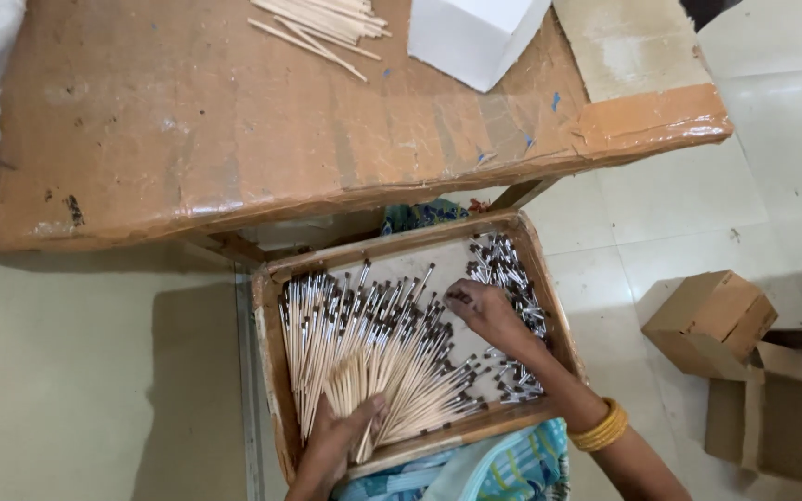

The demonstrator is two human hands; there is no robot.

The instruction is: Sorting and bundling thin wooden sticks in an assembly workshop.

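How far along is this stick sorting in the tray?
Done: many tipped sticks lie gathered in the tray. In hand: the left hand holds their plain ends while the right hand reaches among them. Left: loose sticks by the right wall and bare sticks on the table.

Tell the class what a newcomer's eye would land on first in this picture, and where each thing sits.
First, the fan of thin, dark-tipped sticks filling the shallow wooden tray at bottom centre. The left hand grips their near ends, while the right hand, yellow bangles at its wrist, reaches into the tray's right part. Above lies a brown cardboard-covered table with a white box.
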